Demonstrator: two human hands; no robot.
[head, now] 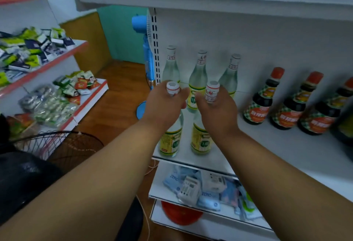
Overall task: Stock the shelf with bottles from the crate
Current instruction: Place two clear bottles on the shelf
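A: Hands first; left hand [164, 105] is gripping the neck of a clear bottle [172, 135], fingers curled just under its white cap; right hand [216, 110] is doing the same to a second clear bottle [200, 137]; neither hand is free.

B: Where are those two sitting?

A: Both are standing upright, long axis vertical, bases seemingly on or just above the white shelf [277, 145] near its front edge, side by side but apart; each is hanging straight below its own hand, so neither hand is nearer than the other; the move ahead looks like a straight push back or a plain let-go.

B: Behind them?

A: Three matching clear bottles [198, 76] are lining the back, directly beyond the hands; dark sauce bottles [290, 107] are standing well to the right.

B: Any writing?

A: Yellow-green labels are too blurred to read; orange labels on the dark ones are carrying Chinese characters I cannot make out; "ZERO" is showing on blue packets [172, 179] one shelf down; crate is not in view.
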